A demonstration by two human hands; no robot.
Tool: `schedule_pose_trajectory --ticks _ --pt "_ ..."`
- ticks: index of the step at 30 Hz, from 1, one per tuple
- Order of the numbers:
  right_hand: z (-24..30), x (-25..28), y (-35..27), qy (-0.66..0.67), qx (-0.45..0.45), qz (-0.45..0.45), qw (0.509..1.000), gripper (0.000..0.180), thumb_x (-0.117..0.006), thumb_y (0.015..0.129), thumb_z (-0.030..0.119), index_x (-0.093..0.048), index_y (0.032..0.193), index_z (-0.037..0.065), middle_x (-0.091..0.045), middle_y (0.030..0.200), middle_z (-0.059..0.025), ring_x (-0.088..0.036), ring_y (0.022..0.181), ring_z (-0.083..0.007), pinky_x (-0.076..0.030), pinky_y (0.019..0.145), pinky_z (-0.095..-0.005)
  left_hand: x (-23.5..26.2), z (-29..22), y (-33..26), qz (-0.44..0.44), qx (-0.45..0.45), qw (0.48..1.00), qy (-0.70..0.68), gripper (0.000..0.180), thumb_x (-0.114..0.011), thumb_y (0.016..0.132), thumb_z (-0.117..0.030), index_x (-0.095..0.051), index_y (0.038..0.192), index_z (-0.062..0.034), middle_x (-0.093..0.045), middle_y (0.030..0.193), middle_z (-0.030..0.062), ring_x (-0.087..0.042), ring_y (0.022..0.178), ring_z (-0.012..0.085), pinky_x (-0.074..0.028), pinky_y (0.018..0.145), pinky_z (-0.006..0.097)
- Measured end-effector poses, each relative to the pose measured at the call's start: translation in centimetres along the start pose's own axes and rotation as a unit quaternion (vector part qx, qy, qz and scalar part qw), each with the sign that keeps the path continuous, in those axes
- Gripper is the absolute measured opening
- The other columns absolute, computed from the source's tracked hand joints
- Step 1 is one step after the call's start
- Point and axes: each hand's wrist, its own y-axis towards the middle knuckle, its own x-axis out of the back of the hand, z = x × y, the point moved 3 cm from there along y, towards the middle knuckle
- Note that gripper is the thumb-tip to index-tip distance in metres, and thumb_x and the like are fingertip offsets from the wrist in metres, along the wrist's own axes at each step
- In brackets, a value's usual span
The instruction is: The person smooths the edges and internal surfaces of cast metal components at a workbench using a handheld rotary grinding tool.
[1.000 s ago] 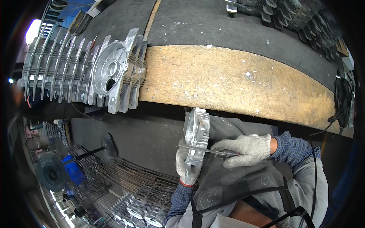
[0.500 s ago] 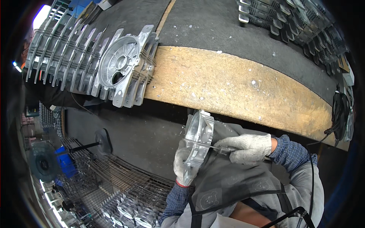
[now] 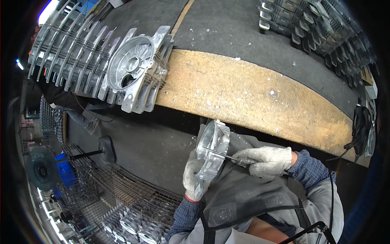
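Note:
My left hand (image 3: pixel 191 178), in a white knit glove, grips a round grey cast-metal cover (image 3: pixel 211 151) from below and holds it on edge in front of my apron, just under the wooden edge of the workbench (image 3: pixel 260 97). My right hand (image 3: pixel 266 160), also gloved, holds a thin metal tool (image 3: pixel 225 156) whose tip lies across the face of the cover. A row of the same cast covers (image 3: pixel 101 65) stands leaning on the bench at the upper left.
More grey castings (image 3: pixel 317 28) are stacked at the bench's far right. A wire basket (image 3: pixel 134 219) with several castings sits low on the left, beside a blue bin (image 3: pixel 65 171) and a dark round disc (image 3: pixel 40 168). A black cable (image 3: pixel 359 126) hangs at the right.
The view has shifted slightly; the cover in my left hand has tilted and the tool in my right hand has moved a little along its face.

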Motion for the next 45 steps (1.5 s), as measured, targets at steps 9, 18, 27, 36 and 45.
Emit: schedule_pose_trajectory --ticks 9,18,27,36,45 --pt "-1.8 0.5 0.5 -0.140 0.152 -0.058 0.977 0.072 -0.065 0.107 0.031 -0.040 0.165 -0.001 -0.062 0.152 -0.0246 -0.065 0.138 -0.0319 -0.052 0.116 -0.0407 -0.1 -0.2 0.0 -0.012 0.022 0.999 -0.027 0.029 -0.087 0.080 0.002 -0.065 0.098 -0.0043 -0.070 0.095 0.0098 -0.072 0.093 0.0277 -0.048 0.123 0.057" --pt "-1.1 -1.4 -1.5 -0.226 0.157 -0.139 0.951 0.073 -0.072 0.101 0.034 -0.045 0.162 0.006 -0.073 0.136 -0.0196 -0.075 0.114 -0.0341 -0.058 0.099 -0.0424 0.9 0.2 -0.1 -0.011 0.002 1.000 -0.002 0.028 -0.087 0.081 0.000 -0.064 0.097 -0.0039 -0.070 0.093 0.0120 -0.073 0.090 0.0285 -0.058 0.110 0.051" --pt "0.4 -0.5 -4.3 -0.069 0.214 -0.216 0.950 0.067 -0.071 0.098 0.020 -0.047 0.158 0.001 -0.075 0.094 -0.0097 -0.071 0.074 -0.0130 -0.060 0.069 -0.0295 2.7 2.2 -0.2 0.031 0.078 0.994 0.065 0.044 -0.097 0.070 -0.006 -0.066 0.102 -0.0029 -0.074 0.099 0.0141 -0.074 0.092 0.0310 -0.059 0.099 0.048" --pt "-1.8 1.2 -5.6 -0.110 0.262 -0.336 0.898 0.087 -0.085 0.096 0.044 -0.048 0.158 -0.005 -0.064 0.148 -0.0243 -0.065 0.135 -0.0312 -0.053 0.114 -0.0410 9.7 3.2 3.9 0.139 -0.122 0.959 0.214 0.050 -0.087 0.079 -0.011 -0.069 0.125 0.0001 -0.078 0.111 0.0122 -0.076 0.107 0.0252 -0.061 0.095 0.040" --pt "-3.8 2.8 -7.7 -0.095 0.269 -0.443 0.850 0.082 -0.084 0.093 0.035 -0.049 0.156 -0.004 -0.068 0.142 -0.0242 -0.067 0.132 -0.0322 -0.051 0.113 -0.0425 6.8 -4.7 8.5 0.041 0.169 0.934 -0.312 0.081 -0.090 0.070 -0.014 -0.062 0.143 0.0086 -0.075 0.127 0.0167 -0.073 0.114 0.0295 -0.059 0.103 0.042"
